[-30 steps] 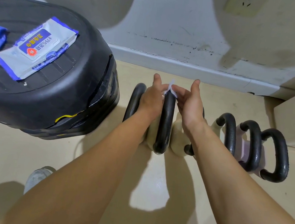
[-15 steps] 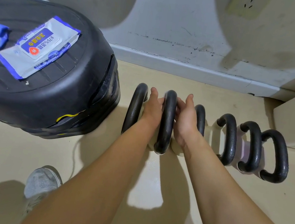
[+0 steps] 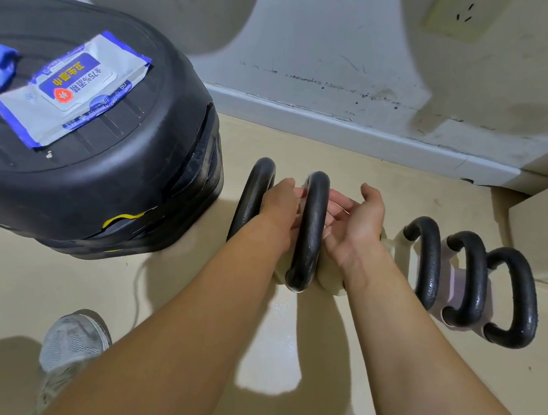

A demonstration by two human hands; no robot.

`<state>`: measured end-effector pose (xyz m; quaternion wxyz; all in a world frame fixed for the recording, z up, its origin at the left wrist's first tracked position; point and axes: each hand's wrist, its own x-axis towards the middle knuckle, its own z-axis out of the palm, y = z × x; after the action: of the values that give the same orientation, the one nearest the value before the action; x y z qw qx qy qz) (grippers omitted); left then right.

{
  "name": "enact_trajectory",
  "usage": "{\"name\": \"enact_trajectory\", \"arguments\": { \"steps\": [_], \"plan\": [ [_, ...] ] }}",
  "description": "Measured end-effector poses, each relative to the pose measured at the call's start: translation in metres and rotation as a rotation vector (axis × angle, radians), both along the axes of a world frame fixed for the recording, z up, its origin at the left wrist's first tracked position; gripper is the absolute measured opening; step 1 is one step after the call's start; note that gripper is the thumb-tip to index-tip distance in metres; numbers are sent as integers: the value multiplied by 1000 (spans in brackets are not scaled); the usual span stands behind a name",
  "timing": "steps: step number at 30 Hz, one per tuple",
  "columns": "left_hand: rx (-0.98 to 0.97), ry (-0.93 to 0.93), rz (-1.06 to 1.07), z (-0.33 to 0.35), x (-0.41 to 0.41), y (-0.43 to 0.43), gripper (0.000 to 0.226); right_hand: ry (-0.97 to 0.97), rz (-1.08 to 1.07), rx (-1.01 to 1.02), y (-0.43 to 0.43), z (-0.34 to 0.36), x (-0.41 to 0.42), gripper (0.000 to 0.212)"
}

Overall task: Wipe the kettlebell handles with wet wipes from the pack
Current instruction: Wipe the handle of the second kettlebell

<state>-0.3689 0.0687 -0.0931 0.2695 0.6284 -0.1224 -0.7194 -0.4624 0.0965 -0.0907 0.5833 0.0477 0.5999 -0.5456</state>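
Centre frame, hands flank the second kettlebell handle (image 3: 311, 232), seemingly to wipe round it: left hand (image 3: 278, 204) fingers hidden, can't tell; right hand (image 3: 355, 224) cupped, fingers apart. The wipes pack (image 3: 73, 86) lies upper left.

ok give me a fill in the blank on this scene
The white and blue wet wipe pack lies on the ___ rounded plastic platform.
The left hand and right hand flank the ___ black kettlebell handle counting from the platform.
The grey mesh shoe stands on the beige ___.
Missing: black; second; floor.
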Motion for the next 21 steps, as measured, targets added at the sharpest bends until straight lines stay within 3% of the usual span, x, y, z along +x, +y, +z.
{"name": "enact_trajectory", "arguments": {
  "steps": [4, 9, 15, 21],
  "plan": [
    [3, 54, 65, 4, -4, -3, 47, 8, -34, 17, -7, -2, 2, 42],
    [-133, 1, 175, 9, -9, -14, 37, 25, 30, 54, -5, 1, 1, 41],
    [-215, 23, -30, 10, -6, -27, 53, 140, 68, 84, -17, 3, -1, 36],
    [-187, 120, -88, 2, -10, -29, 72, 240, 231, 73, -35, -3, -3, 44]
  ]
}}
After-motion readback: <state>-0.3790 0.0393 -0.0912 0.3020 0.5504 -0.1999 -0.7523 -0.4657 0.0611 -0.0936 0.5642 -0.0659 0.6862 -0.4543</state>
